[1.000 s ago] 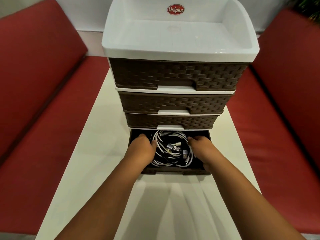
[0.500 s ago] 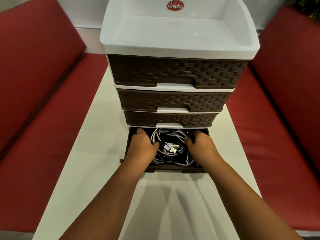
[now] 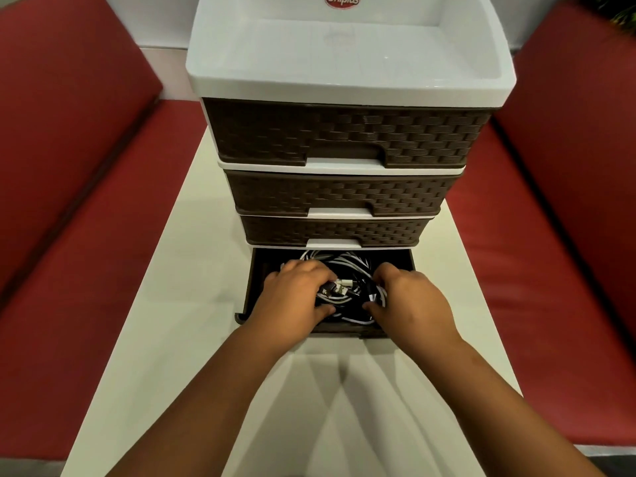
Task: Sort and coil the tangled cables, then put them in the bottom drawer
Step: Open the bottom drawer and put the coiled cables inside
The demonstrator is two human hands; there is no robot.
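- Two hands are down inside the pulled-out bottom drawer (image 3: 253,287), one on each side of the cable bundle (image 3: 347,294).
- Left hand (image 3: 296,301): fingers curled over the left edge of the bundle, thumb tucked under its near side, so it grips the cables.
- Right hand (image 3: 409,301): fingers bent over the right edge of the bundle, thumb against its near side; also a grip on the cables.
- Cable bundle: black and white cables coiled together in loops, lying flat on the drawer floor, roughly centred. The loop is slightly wider left to right than front to back; no clear pointing direction.
- Several connector plugs (image 3: 335,288) sit on top at the middle of the bundle, between the two hands; their types are too small to tell.
- Bottom drawer: dark brown, open toward the camera; its far part is hidden under the drawer above.
- Drawer unit (image 3: 344,136): three brown woven-pattern drawers above, all closed, with a white top tray (image 3: 344,53) bearing a red "Uniplus" label (image 3: 342,0).
- Unit stands on a white table (image 3: 172,321); red bench seats (image 3: 69,270) run along both sides.
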